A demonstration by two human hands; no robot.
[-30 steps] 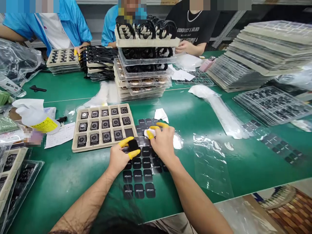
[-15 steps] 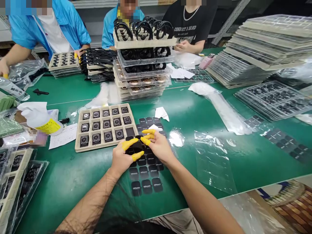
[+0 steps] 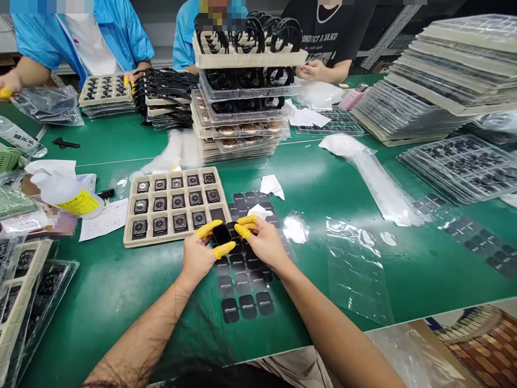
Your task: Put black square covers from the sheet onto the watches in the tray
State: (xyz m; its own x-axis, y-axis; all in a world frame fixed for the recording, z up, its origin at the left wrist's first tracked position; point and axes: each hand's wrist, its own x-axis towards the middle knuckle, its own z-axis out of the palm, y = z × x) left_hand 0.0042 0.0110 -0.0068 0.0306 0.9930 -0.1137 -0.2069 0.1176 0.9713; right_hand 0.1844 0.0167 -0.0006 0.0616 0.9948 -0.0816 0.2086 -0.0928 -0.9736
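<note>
My left hand (image 3: 198, 250), with yellow finger cots on thumb and finger, grips a smartwatch body (image 3: 221, 234) by its edges, dark screen up. Close beside it, my right hand (image 3: 258, 240), also in yellow finger cots, pinches a small black screen film (image 3: 233, 228) at the watch's right side. Whether the film touches the watch, I cannot tell. Under and around both hands lie sheets of black screen films (image 3: 247, 306) with white lettering. To the left, a beige tray (image 3: 155, 240) holds several watch bodies, backs up.
Tall stacked trays (image 3: 246, 91) with black straps stand behind the beige tray. More stacked trays (image 3: 436, 70) rise at the right. A white bottle (image 3: 67, 194) lies at left, near other trays (image 3: 24, 312). Clear plastic sheets (image 3: 355, 269) lie right. Several co-workers sit opposite.
The watch body has tilted and now shows its screen toward me. My hands have drawn slightly apart, the left moving a little left. The whole view has shifted slightly.
</note>
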